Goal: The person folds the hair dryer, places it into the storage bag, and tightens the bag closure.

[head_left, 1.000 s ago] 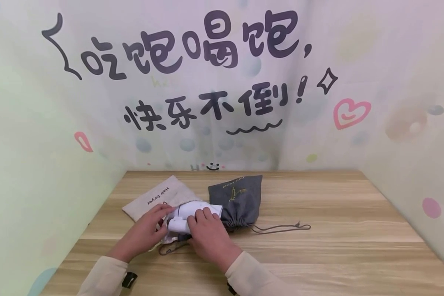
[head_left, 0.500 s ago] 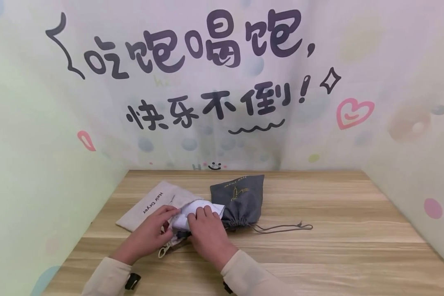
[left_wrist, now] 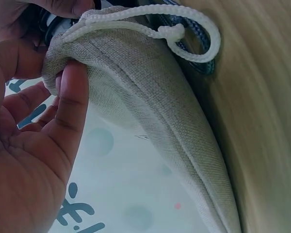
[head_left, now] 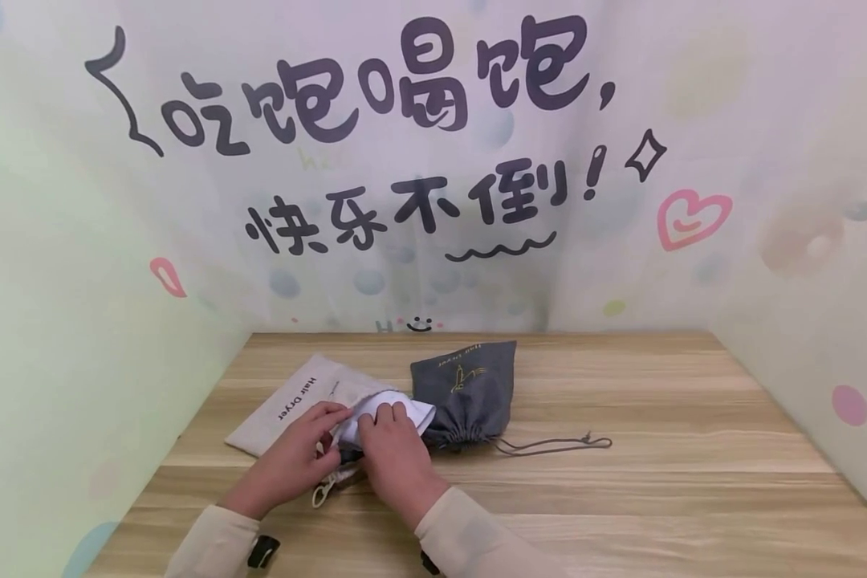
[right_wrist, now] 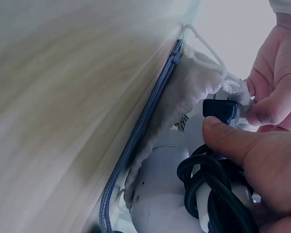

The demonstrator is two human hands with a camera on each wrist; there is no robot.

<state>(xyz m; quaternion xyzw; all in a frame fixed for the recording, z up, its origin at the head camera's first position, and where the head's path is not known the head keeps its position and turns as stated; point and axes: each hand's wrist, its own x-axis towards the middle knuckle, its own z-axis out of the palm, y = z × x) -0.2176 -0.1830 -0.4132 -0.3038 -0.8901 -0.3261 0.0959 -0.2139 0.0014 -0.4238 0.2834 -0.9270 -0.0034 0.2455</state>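
Note:
A beige cloth bag [head_left: 282, 405] printed "Hair Dryer" lies on the table, its mouth toward the hands. My left hand [head_left: 289, 457] pinches the rim of that mouth between thumb and finger; the left wrist view shows the bag's white drawstring [left_wrist: 172, 33] hanging in a loop. My right hand [head_left: 397, 461] grips a white hair dryer [right_wrist: 160, 189], which lies partly inside the bag. A black cord [right_wrist: 208, 179] is wound about the dryer's handle, and the right thumb presses by its black plug [right_wrist: 219, 110]. Part of the dryer is hidden by the bag and right hand.
Close behind the dryer's right end lies a dark grey drawstring bag [head_left: 470, 401] with yellow print. Its cord [head_left: 556, 446] trails right over the wooden table [head_left: 694, 449]. Another stretch of dark cord [right_wrist: 138, 128] runs beside the beige bag. A printed curtain [head_left: 419, 265] hangs behind.
The dryer has gone deeper into the beige bag, and its handle is now mostly covered. The bag's closed end has shifted left. My right hand has moved slightly left and toward me.

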